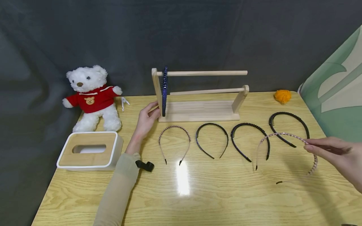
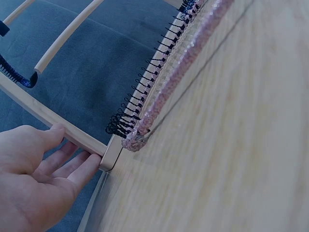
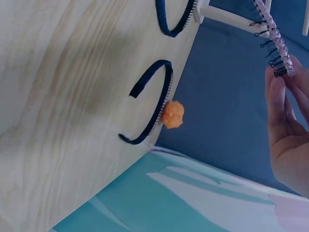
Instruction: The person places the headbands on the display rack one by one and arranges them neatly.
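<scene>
At the left end of a wooden rack (image 1: 200, 111), my left hand (image 1: 147, 118) grips the upright near its base, the thumb on one side and the fingers on the other. A glittery dark blue headband (image 1: 165, 91) hangs on the rack's upper rod, close to that upright. Over the table's right side, my right hand (image 1: 337, 153) pinches a sparkly pink headband (image 1: 286, 134) by its curve, tips hanging down. Along the table in front of the rack lie another pink headband (image 1: 174, 126), a thin dark headband (image 1: 211, 124) and two thicker black headbands (image 1: 251, 125).
A white teddy bear (image 1: 96, 103) in a red sweater sits at the back left, behind a tissue box (image 1: 89, 157) with a wooden lid. A small white clip (image 1: 124, 103) lies beside the bear. An orange ball (image 1: 282, 96) rests at the back right.
</scene>
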